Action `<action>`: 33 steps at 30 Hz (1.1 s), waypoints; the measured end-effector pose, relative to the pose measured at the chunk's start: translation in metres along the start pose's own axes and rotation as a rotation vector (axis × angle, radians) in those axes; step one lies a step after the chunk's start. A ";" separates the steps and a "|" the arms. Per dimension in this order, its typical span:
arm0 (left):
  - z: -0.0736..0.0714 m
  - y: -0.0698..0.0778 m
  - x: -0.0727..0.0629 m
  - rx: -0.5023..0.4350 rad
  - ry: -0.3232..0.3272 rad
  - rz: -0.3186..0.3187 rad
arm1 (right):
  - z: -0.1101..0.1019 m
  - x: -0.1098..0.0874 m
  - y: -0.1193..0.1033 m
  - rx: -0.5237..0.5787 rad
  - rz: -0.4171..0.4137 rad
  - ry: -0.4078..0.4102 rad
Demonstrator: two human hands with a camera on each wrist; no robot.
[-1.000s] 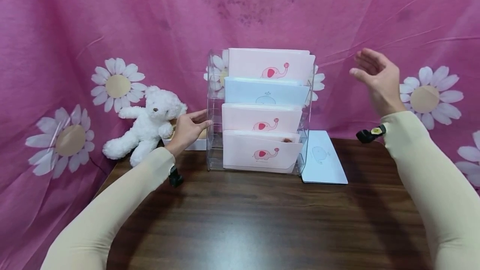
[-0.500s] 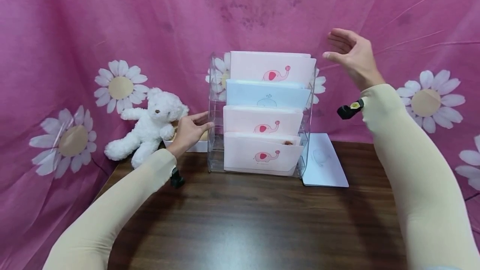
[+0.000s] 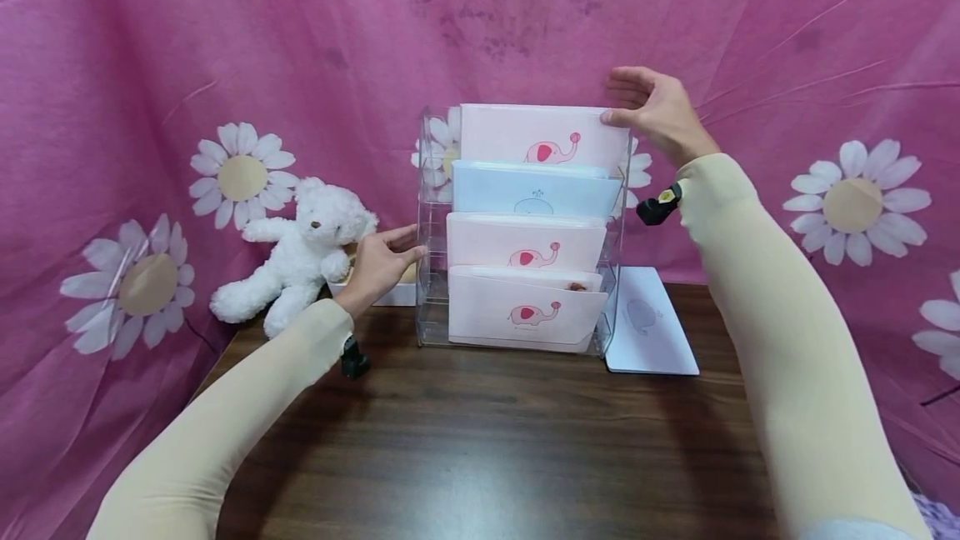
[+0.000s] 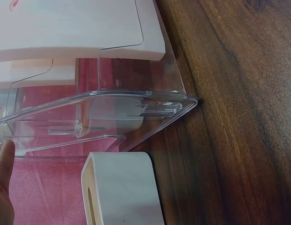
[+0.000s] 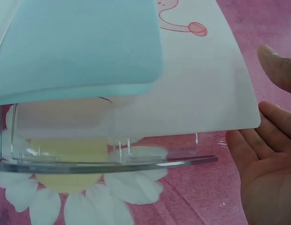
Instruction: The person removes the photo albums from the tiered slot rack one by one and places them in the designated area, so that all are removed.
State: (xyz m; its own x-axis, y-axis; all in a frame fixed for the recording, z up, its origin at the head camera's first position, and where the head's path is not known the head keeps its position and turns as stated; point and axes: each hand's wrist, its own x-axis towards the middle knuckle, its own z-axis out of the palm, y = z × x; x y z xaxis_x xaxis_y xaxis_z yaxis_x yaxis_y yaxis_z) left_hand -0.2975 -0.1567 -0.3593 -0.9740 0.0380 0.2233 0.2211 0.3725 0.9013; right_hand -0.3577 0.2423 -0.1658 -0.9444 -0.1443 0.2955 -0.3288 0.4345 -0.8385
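Note:
A clear tiered rack stands on the table, holding pale pink folders with a red elephant print and a light blue folder with a whale print. My left hand rests at the rack's left side, fingers extended and thumb at the edge; in the left wrist view only part of that hand shows. My right hand is at the upper right corner of the rearmost pink folder. In the right wrist view its fingers reach behind that corner, with the thumb raised apart in front.
A light blue folder lies on the table right of the rack. At the left, a white teddy bear sits against a white box. A pink curtain with daisies hangs close behind everything.
My right hand has moved left, from out beside the rack to the top folder's right corner. My left hand has stayed at the rack's side.

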 end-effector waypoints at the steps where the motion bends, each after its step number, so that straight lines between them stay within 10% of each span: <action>1: 0.000 0.000 0.000 0.000 0.002 0.002 | 0.001 0.001 0.000 -0.014 0.006 -0.003; 33: 0.000 -0.001 0.000 -0.007 0.011 0.009 | 0.032 0.010 0.011 -0.005 0.126 -0.017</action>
State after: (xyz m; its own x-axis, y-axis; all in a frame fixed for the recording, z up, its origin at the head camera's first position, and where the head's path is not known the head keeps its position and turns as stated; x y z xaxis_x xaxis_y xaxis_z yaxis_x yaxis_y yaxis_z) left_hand -0.2974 -0.1575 -0.3605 -0.9714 0.0311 0.2353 0.2301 0.3654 0.9020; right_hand -0.3708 0.2176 -0.1871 -0.9782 -0.1032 0.1801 -0.2074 0.4546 -0.8662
